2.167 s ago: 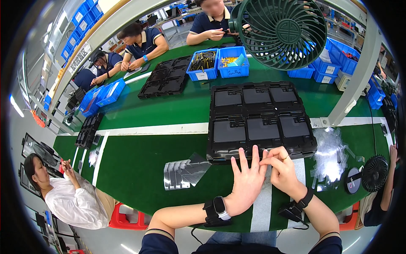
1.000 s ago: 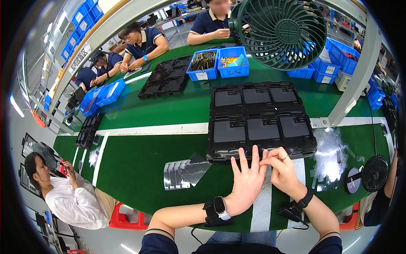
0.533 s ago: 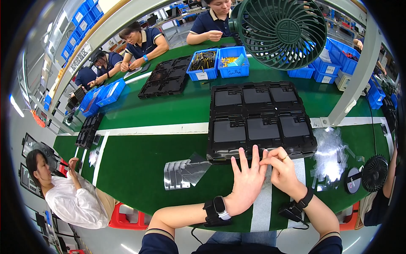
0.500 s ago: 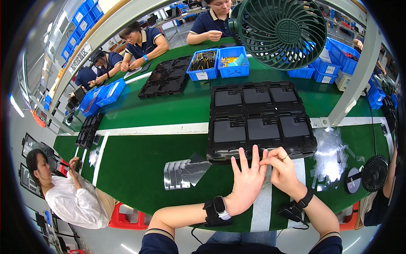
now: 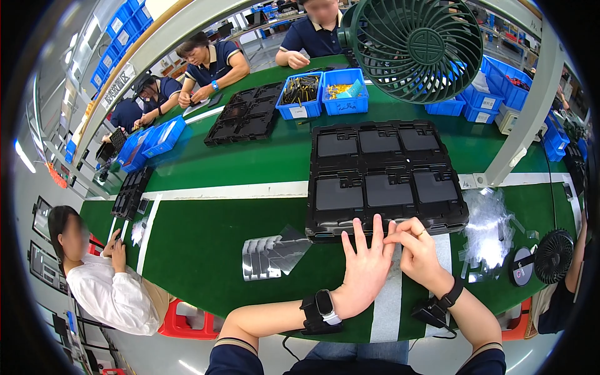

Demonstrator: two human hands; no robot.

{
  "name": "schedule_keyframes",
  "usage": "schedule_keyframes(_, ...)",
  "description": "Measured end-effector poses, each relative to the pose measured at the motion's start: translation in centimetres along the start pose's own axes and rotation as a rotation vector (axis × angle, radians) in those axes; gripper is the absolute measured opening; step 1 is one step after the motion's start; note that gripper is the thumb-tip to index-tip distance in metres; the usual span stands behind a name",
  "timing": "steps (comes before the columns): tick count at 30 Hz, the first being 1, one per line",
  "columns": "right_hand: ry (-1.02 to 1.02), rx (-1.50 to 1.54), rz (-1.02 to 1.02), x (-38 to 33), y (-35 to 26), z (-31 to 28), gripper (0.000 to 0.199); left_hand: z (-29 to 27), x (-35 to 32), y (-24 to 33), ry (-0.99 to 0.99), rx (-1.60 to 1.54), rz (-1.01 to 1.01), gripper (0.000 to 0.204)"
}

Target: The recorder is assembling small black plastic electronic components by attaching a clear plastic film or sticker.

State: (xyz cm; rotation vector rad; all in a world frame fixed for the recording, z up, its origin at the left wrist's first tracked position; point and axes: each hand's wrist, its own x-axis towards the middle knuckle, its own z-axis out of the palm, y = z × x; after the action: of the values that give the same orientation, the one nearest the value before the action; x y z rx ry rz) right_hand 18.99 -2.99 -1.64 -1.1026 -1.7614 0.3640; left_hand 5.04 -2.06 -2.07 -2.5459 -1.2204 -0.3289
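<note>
My left hand (image 5: 365,265) lies flat with its fingers spread on the green table, just below the near edge of a black moulded tray (image 5: 386,181) that holds several dark flat panels. My right hand (image 5: 417,253) sits beside it, its fingertips pinching at the tip of my left middle finger. Whether something small is between those fingers I cannot tell. A smartwatch with a black wrist strap (image 5: 319,309) is on my left wrist, and a black band (image 5: 451,292) is on my right wrist.
A fanned stack of grey film sheets (image 5: 272,256) lies left of my hands. Crumpled clear film (image 5: 490,222) and a small black fan (image 5: 555,256) lie to the right. A large green fan (image 5: 417,47), blue bins (image 5: 319,94) and more black trays (image 5: 247,115) stand beyond. Several seated workers surround the table.
</note>
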Motion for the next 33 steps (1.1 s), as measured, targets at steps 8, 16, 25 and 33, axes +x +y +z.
schedule_keyframes(8,-0.002,-0.011,-0.005,0.06,-0.08,-0.13,0.042,0.01,0.01,0.03,0.006,0.012,0.002,0.076)
schedule_keyframes(16,-0.011,-0.029,-0.009,0.18,-0.28,-0.2,0.041,0.13,-0.03,0.03,0.022,-0.001,-0.001,0.077)
schedule_keyframes(25,-0.013,-0.017,0.0,0.15,-0.3,-0.21,0.042,-0.05,0.0,0.02,0.007,-0.003,0.002,0.077)
schedule_keyframes(33,-0.011,0.003,0.003,0.11,-0.2,-0.14,0.042,0.08,-0.01,0.02,0.002,0.011,0.002,0.076)
